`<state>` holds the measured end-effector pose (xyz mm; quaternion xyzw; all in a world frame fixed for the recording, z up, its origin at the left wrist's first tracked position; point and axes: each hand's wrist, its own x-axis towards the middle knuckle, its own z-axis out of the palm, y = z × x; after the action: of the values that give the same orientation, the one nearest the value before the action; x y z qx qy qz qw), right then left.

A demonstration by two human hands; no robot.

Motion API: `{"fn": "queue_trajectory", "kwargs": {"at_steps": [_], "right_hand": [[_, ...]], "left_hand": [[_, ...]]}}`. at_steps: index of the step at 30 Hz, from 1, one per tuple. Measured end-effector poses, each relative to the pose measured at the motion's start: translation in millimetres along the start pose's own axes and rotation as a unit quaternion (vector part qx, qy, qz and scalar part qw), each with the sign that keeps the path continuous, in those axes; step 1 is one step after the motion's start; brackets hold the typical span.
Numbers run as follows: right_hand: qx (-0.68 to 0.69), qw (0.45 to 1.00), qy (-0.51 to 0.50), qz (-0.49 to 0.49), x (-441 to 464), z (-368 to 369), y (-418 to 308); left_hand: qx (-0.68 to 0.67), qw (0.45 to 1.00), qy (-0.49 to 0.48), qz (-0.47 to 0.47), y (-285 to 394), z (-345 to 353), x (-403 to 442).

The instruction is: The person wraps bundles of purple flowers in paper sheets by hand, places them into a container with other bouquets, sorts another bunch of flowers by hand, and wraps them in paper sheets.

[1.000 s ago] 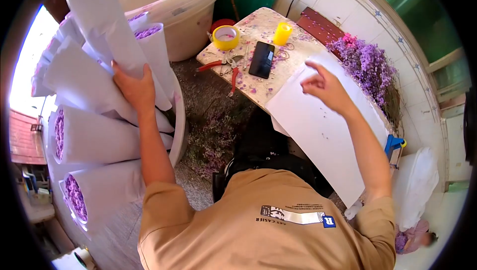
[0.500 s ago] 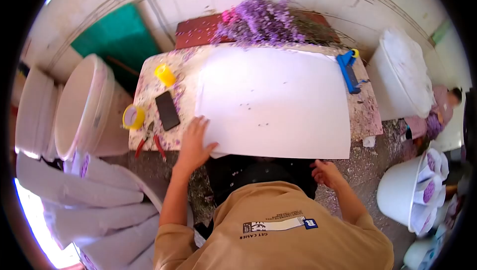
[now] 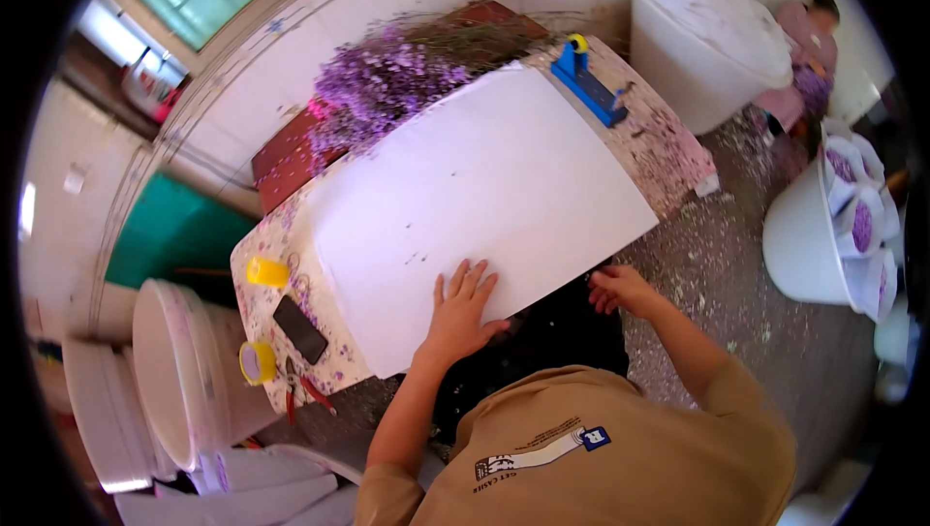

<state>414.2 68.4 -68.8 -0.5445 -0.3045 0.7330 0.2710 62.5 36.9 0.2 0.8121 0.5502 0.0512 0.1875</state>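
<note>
A large sheet of white paper (image 3: 484,177) covers most of the table, with a few small dark bits scattered on it. Spread flat, my left hand (image 3: 462,313) lies on the paper close to its near edge. My right hand (image 3: 620,290) hangs off the table beside the sheet's near right edge; its fingers are loosely curled and a little apart, and I see nothing in them.
Purple flowers (image 3: 383,85) lie behind the paper. A blue tape dispenser (image 3: 589,85) stands at the right; a phone (image 3: 300,329), yellow tape rolls (image 3: 258,363) and red-handled pliers (image 3: 317,395) are left. Tubs (image 3: 814,245) flank the table; a person (image 3: 809,51) sits back right.
The view has turned, so the table looks tilted. My left hand has slid from the sheet's left edge toward the middle of its near edge. My right hand still hangs beside the table.
</note>
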Motion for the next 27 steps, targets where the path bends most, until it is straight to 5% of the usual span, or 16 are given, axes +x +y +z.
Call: {"fn": "queue_trajectory", "kwargs": {"at_steps": [2, 8, 11, 20, 27], "right_hand": [[-0.111, 0.993, 0.004, -0.027, 5.7, 1.5, 13.0], [-0.09, 0.989, 0.116, -0.016, 18.4, 8.4, 24.3], [-0.109, 0.983, 0.15, 0.004, 19.2, 2.1, 27.5], [-0.078, 0.972, 0.187, 0.119, 15.3, 0.0, -21.4], [0.012, 0.951, 0.253, 0.18, -72.1, -12.0, -7.3]], "left_hand": [[-0.027, 0.994, 0.047, 0.091, 7.2, 2.4, 35.4], [-0.053, 0.982, 0.082, 0.163, 10.5, 13.2, 148.3], [-0.024, 0.979, 0.131, 0.157, 1.0, 27.6, 171.4], [-0.021, 0.988, 0.072, 0.132, 2.9, 15.2, 184.4], [0.024, 0.986, 0.064, 0.15, 10.5, 16.9, 187.1]]}}
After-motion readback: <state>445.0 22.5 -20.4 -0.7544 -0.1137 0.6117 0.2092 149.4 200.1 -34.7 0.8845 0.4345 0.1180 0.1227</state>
